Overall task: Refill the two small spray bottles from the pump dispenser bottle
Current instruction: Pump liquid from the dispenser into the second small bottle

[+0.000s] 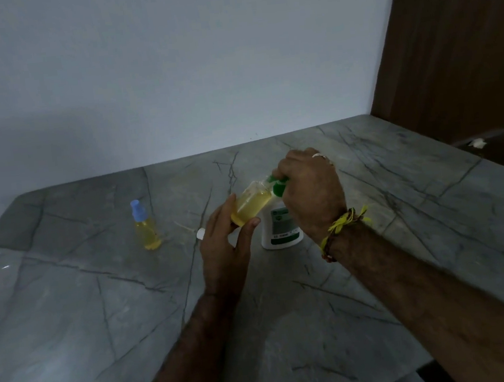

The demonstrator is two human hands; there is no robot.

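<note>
The left hand (224,249) is gripping the tilted spray bottle (251,206); the right hand (310,191), at three o'clock, is clasping the pump dispenser bottle (281,228) head; keeping mouth under nozzle matters.

Tilted spray bottle (251,206) between left hand (225,249) and pump dispenser (280,222)

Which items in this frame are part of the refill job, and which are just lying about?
Part of the job:
- open spray bottle, tilted, held by the left hand
- pump dispenser bottle, its green pump under the right hand
- capped spray bottle, blue top, standing apart
- small white piece beside the left hand, possibly the removed cap

Lying about:
- white scrap at far right
</note>
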